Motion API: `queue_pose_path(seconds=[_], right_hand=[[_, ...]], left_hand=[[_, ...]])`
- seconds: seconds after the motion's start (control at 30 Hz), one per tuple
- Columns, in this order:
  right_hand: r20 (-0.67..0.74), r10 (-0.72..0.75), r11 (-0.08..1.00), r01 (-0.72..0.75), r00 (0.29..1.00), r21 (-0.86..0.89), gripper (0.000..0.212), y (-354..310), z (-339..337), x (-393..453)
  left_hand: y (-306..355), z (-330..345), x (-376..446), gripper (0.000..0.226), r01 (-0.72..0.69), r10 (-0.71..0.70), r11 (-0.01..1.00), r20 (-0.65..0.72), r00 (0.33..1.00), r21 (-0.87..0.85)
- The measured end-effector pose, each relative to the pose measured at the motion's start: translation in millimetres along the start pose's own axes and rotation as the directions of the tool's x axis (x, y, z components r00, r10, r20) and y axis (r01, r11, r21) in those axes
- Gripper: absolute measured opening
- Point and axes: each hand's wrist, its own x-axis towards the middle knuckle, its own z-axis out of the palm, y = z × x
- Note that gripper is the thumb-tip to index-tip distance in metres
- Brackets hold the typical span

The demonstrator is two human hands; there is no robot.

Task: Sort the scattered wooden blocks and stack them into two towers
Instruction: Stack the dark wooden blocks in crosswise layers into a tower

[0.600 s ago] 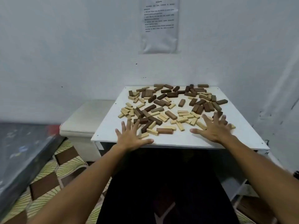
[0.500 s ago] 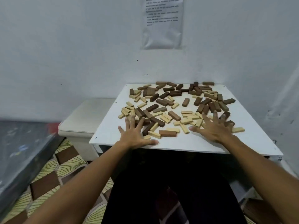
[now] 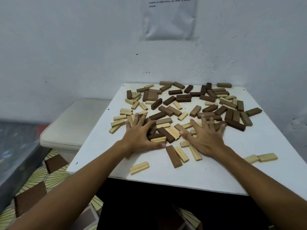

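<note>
Several light and dark wooden blocks [image 3: 182, 103] lie scattered flat over the white table [image 3: 216, 176], mostly on its far half. My left hand [image 3: 141, 136] lies with spread fingers on the near-left part of the pile, touching light and dark blocks. To the right, my right hand [image 3: 206, 136] also rests with spread fingers on blocks near the middle. A dark block [image 3: 173, 156] and two light blocks [image 3: 181, 154] lie between and just in front of the hands. Neither hand grips a block.
A single light block [image 3: 139, 168] lies near the table's front edge, and two more [image 3: 260, 158] sit at the front right. A white bench [image 3: 73, 125] adjoins the table on the left. The wall stands right behind the table, with a sheet of paper [image 3: 169, 17] on it.
Both hands have moved forward onto the block pile, and a few blocks near the front have shifted. The camera has come closer and tilted down.
</note>
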Motion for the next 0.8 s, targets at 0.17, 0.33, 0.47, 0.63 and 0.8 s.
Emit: queue_pose_path(seconds=[0.17,0.33,0.47,0.63,0.8], right_hand=[[-0.020,-0.112,0.989,0.114,0.993,0.093,0.072,-9.5,-2.8,11.1],[-0.197,-0.257,0.765,0.324,0.946,0.557,0.052,2.2,-18.2,7.0],[-0.182,-0.161,0.908,0.218,0.970,0.358,0.062,27.5,-21.5,-4.6],[-0.039,0.068,0.997,-0.066,0.997,0.040,0.089,69.3,-30.3,-37.7],[0.077,0.278,0.956,-0.268,0.957,-0.121,0.093,93.0,-25.5,-62.6]], left_hand=[[3.0,-4.8,12.3,0.125,-0.017,0.017,1.000,0.021,1.000,0.012],[2.0,-18.3,14.3,0.122,-0.020,0.019,0.999,0.050,0.999,0.025],[-11.5,-25.0,2.0,0.127,-0.070,0.070,0.998,0.013,0.997,-0.005],[-25.4,-21.5,-30.8,0.114,-0.221,0.223,0.974,0.042,0.974,-0.049],[-25.0,-10.5,-59.8,0.116,-0.247,0.247,0.969,0.111,0.963,-0.016]])
